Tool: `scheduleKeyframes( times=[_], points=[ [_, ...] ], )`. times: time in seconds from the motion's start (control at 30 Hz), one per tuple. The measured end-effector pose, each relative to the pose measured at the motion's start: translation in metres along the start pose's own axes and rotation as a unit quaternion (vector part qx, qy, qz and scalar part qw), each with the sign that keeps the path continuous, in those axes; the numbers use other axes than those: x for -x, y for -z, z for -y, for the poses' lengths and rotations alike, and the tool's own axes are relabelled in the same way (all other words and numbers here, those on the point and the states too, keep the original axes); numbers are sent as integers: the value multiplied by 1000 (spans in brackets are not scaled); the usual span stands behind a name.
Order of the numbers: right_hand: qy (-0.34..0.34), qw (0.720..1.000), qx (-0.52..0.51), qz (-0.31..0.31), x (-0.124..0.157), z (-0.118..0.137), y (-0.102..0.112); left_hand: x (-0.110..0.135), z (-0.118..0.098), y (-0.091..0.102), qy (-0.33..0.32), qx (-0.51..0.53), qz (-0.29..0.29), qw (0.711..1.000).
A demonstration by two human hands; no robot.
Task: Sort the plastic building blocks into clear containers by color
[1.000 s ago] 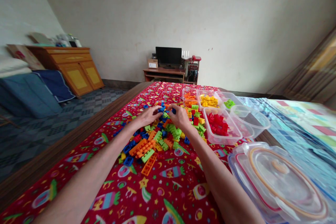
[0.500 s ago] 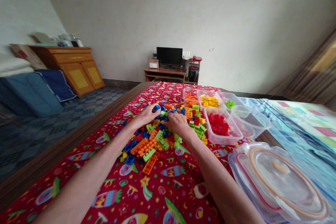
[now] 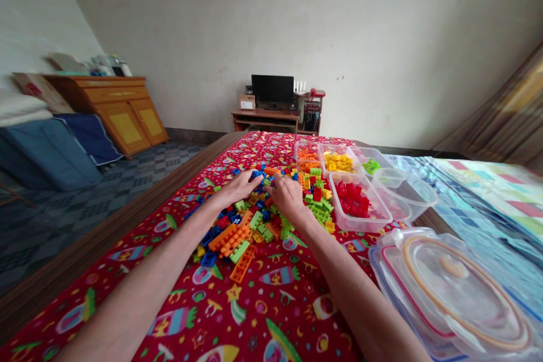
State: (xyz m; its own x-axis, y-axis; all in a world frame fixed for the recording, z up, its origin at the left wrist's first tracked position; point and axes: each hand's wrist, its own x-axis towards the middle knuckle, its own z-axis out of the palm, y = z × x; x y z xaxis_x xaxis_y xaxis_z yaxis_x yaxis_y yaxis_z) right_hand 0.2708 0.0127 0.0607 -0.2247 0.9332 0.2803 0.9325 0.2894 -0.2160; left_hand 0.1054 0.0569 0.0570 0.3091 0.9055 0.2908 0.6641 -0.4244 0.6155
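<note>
A loose pile of toy building bricks point(image 3: 263, 232) in blue, green, orange, yellow and red lies on the red patterned cloth point(image 3: 237, 317). My left hand point(image 3: 241, 188) is over the far left part of the pile, its thumb and fingers closed around a blue brick point(image 3: 257, 174). Close by on the right, my right hand point(image 3: 289, 197) reaches down into the pile with curled fingers. Its fingertips are pressed together low among the bricks, and whatever they hold is hidden.
Right of the pile stand clear plastic boxes: one with red bricks point(image 3: 354, 201), others with yellow bricks point(image 3: 338, 162), orange bricks point(image 3: 307, 157) and green bricks point(image 3: 371, 166). A round clear container point(image 3: 418, 198) sits beside them. Stacked plastic lids point(image 3: 453, 294) lie at the near right.
My right hand has shifted slightly up and its fingers have moved among the bricks. My left hand has stayed almost in place, with its fingertips a little lower over the blue brick.
</note>
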Motion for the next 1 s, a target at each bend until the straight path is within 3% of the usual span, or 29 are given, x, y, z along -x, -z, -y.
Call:
scheduleKeyframes(
  times=[0.17,0.33,0.43,0.5,0.57,0.6,0.63,0.7,0.77,0.8,0.87,1.0],
  points=[
    [36,999,-7,-1,-2,-2,-3,1,1,0,7,37,-8,999],
    [-39,999,-29,-9,-5,-12,-5,2,2,4,61,146,-66,985],
    [-49,990,-116,-61,-10,-15,-7,2,-4,3,91,232,-91,964],
    [-52,967,-229,-98,-14,-11,-8,2,-15,0,97,273,-121,949],
    [-83,915,-383,-91,-17,-1,-8,3,-28,-5,72,313,-159,934],
    [-110,873,-471,-66,-17,5,-8,3,-34,-8,50,333,-180,924],
    [-141,817,-558,-33,-17,12,-8,4,-40,-11,29,350,-200,915],
    [-193,680,-707,35,-16,24,-8,5,-47,-18,0,350,-233,907],
    [-234,560,-792,66,-15,34,-7,7,-49,-22,-8,279,-251,927],
    [-252,520,-814,67,-14,36,-7,7,-48,-23,-8,224,-253,941],
    [-282,471,-834,55,-14,38,-5,7,-44,-23,-4,113,-245,963],
    [-312,441,-840,37,-16,33,1,5,-35,-21,11,-4,-195,981]
  ],
)
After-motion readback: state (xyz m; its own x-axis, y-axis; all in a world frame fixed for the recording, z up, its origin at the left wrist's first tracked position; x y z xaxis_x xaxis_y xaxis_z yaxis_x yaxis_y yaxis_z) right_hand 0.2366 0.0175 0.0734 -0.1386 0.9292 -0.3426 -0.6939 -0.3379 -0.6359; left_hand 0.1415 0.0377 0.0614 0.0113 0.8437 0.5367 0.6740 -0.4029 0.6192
